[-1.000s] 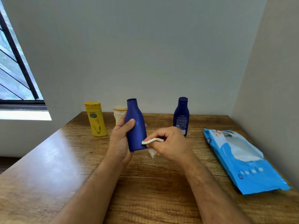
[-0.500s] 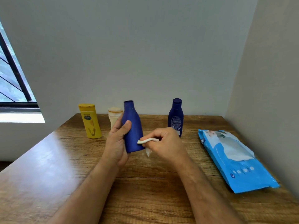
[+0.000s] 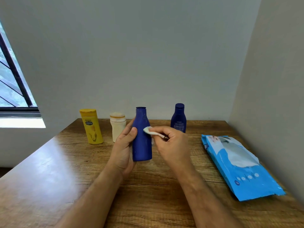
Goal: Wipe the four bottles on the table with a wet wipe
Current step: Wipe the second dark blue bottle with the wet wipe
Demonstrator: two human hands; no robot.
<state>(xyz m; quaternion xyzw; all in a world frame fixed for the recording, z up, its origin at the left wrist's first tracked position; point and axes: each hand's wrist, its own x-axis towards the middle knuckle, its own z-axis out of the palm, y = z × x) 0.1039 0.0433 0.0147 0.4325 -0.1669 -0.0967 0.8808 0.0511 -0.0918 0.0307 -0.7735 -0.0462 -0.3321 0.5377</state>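
Mid-wipe on the blue bottle (image 3: 142, 142): my left hand (image 3: 123, 150) grips it upright from the left side, off the table (image 3: 49, 170) or just at it, can't tell which. My right hand (image 3: 172, 143) pinches the folded wet wipe (image 3: 150, 131) against the bottle's right shoulder. Judging from that, next I run the wipe down the body and turn the bottle to cover the far side. Waiting at the back edge: yellow bottle (image 3: 91, 126), cream bottle (image 3: 117, 126), dark blue bottle (image 3: 178, 118). Yellow one has a dark oval logo, unreadable; dark blue shows fine back-label print, too small. Blue wipes pack (image 3: 243, 168) lies to the right, text illegible.
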